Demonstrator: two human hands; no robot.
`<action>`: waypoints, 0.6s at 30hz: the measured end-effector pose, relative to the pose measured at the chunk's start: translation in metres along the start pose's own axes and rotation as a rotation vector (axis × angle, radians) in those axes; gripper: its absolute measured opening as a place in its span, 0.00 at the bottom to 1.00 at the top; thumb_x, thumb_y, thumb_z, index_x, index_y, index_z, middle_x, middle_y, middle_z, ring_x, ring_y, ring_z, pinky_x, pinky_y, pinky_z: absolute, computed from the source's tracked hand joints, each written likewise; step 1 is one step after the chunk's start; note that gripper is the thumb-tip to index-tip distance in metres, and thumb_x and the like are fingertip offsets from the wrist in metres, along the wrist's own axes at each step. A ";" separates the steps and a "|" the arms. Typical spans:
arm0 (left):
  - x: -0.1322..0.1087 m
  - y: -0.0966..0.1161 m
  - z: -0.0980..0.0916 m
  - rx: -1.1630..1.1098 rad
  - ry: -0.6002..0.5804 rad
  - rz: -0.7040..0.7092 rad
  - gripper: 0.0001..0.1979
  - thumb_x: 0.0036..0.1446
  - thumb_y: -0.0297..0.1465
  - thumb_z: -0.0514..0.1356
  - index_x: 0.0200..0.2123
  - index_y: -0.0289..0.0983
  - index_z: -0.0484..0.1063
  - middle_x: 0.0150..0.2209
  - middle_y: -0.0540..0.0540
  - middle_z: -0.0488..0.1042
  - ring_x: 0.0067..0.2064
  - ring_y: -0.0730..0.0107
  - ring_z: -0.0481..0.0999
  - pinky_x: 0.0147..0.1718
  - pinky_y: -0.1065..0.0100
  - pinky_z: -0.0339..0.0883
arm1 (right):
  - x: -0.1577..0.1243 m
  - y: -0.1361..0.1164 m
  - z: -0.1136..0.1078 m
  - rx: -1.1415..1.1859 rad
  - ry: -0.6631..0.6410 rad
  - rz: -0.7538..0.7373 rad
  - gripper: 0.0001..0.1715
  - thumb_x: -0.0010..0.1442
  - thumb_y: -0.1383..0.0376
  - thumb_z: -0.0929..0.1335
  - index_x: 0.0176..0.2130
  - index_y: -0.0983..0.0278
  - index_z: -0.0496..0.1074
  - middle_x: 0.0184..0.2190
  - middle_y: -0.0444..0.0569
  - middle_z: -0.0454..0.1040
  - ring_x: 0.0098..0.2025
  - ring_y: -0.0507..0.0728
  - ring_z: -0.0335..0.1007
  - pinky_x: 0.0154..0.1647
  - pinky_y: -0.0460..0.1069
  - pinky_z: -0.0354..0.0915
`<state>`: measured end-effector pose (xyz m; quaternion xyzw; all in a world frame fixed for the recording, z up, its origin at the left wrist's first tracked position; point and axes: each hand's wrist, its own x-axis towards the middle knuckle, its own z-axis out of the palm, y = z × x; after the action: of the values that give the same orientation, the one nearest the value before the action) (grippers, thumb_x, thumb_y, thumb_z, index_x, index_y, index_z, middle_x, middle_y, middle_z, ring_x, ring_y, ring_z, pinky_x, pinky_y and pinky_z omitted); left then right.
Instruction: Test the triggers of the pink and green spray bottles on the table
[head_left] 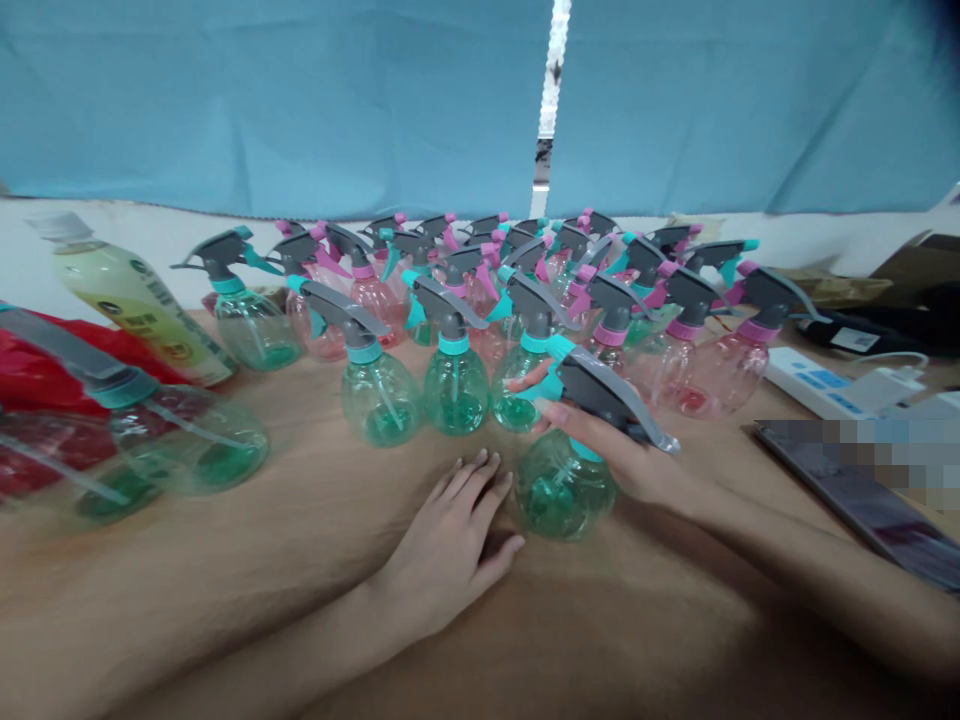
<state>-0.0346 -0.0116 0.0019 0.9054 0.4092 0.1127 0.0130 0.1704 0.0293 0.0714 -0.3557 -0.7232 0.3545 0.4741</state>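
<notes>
My right hand (622,450) is shut around the grey trigger head of a green-tinted plastic spray bottle (562,490), which stands on the tabletop (300,450) close to me. My left hand (450,545) rests on the table with its fingers apart, holding nothing, its thumb just left of that bottle. Just beyond my hands stand several green-tinted spray bottles, such as one (455,390) with a teal collar, and pink-tinted ones, such as one (712,385), crowd in rows behind. Two blurred green-tinted bottles, such as one (187,440), lie at the left.
A yellow-green plastic bottle (135,305) and a red plastic bag (60,360) are at the left. On the right are a white power strip (814,385) and a dark tablet (862,490) with a pixelated screen. A blue curtain (300,100) hangs behind.
</notes>
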 end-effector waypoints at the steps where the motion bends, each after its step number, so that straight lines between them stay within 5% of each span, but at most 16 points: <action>1: 0.000 0.000 0.000 -0.002 0.003 0.000 0.25 0.65 0.41 0.53 0.58 0.30 0.62 0.62 0.34 0.61 0.64 0.52 0.57 0.60 0.50 0.53 | 0.000 0.000 0.000 -0.002 -0.001 0.003 0.12 0.61 0.56 0.66 0.45 0.56 0.71 0.39 0.44 0.75 0.37 0.55 0.72 0.43 0.51 0.66; 18: 0.001 0.000 -0.001 -0.013 -0.002 0.000 0.25 0.65 0.41 0.53 0.58 0.30 0.62 0.63 0.34 0.60 0.64 0.52 0.56 0.60 0.49 0.54 | 0.000 0.003 0.000 0.001 0.003 -0.011 0.12 0.61 0.56 0.66 0.44 0.55 0.71 0.37 0.43 0.74 0.35 0.54 0.71 0.40 0.50 0.66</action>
<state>-0.0344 -0.0112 0.0032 0.9054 0.4085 0.1145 0.0193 0.1703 0.0308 0.0690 -0.3523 -0.7242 0.3516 0.4773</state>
